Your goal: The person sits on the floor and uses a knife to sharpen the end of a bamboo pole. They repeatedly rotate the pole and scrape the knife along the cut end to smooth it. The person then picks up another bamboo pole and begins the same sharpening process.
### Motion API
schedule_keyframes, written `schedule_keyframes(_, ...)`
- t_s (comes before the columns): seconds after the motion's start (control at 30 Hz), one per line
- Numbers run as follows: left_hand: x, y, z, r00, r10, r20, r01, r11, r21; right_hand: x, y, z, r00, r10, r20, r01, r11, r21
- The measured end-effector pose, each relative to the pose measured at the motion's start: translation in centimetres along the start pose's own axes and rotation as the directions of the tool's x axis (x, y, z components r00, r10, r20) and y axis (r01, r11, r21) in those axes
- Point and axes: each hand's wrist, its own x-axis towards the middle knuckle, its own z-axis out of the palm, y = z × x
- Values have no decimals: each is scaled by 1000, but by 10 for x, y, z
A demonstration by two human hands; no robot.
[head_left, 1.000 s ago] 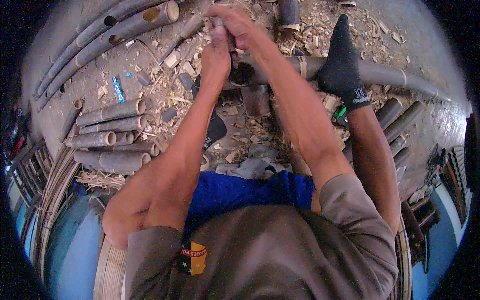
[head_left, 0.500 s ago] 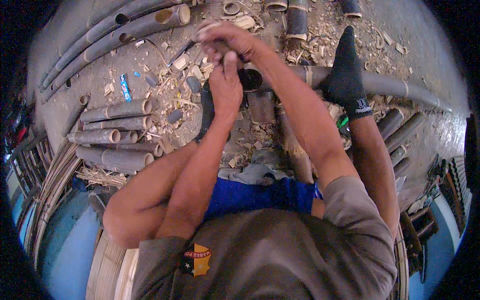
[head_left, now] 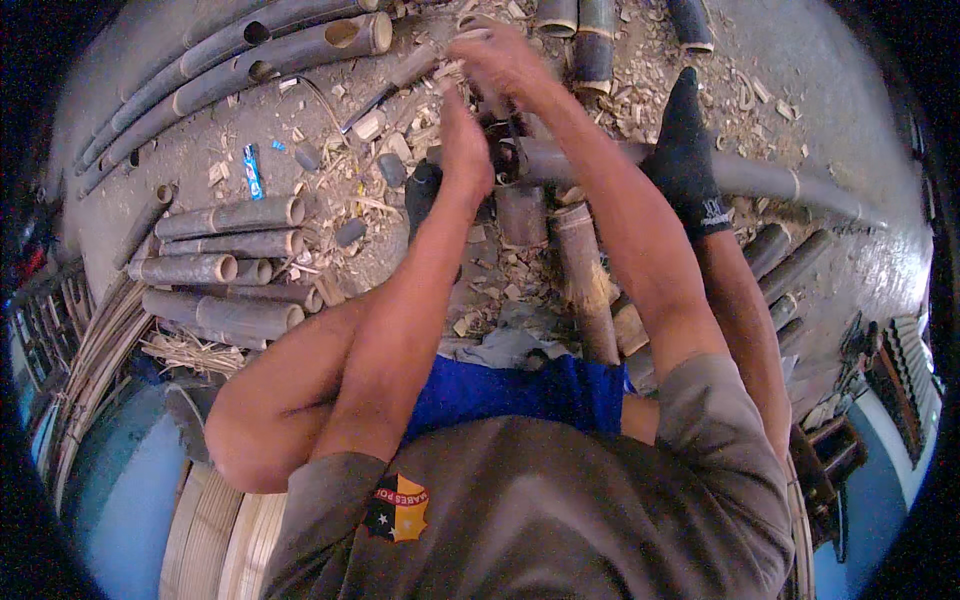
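My left hand [head_left: 466, 145] is beside the open end of a long dark bamboo pole [head_left: 745, 176]. Its thumb side is up and its fingers look curled around something dark I cannot make out. Blurred by motion, my right hand [head_left: 500, 62] hovers just beyond it, above pale chips; what it holds, if anything, is unclear. A knife with a wooden handle [head_left: 412, 66] lies on the floor left of my hands. My black-socked right foot [head_left: 683, 140] rests against the pole.
Cut bamboo tubes [head_left: 225, 268] are stacked at left, beside thin strips [head_left: 100, 345]. Long bamboo poles with holes [head_left: 300, 55] lie at upper left. Wood chips [head_left: 650, 70] cover the floor. A blue packet [head_left: 252, 172] and short bamboo pieces [head_left: 594, 50] lie farther off.
My right hand has moved away to the right and apart from the left. The left hand has shifted slightly, and the knife's handle shows more fully now.
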Motion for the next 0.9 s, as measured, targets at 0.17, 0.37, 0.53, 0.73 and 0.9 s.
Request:
schedule_keyframes(0.17, 56, -21, 23, 944, -145, 297, -18, 876, 483, -18, 24, -16, 886, -72, -458, 99, 995, 34)
schedule_keyframes(0.37, 52, -50, 29, 742, 139, 656, -613, 537, 580, -63, 49, -39, 775, 209, -596, 120, 878, 463)
schedule_keyframes(0.53, 36, -64, 33, 655, -81, 751, -620, 512, 595, -116, 54, -25, 550, 270, -791, 350, 785, 511)
schedule_keyframes(0.73, 53, -31, 26, 709, -10, 705, -530, 653, 542, -78, 70, -23, 739, 160, -655, 368, 718, 591)
schedule_keyframes(0.9, 5, 28, -10, 968, 25, 249, -177, 771, 611, -17, 33, 9, 985, -138, -106, 173, 723, 669)
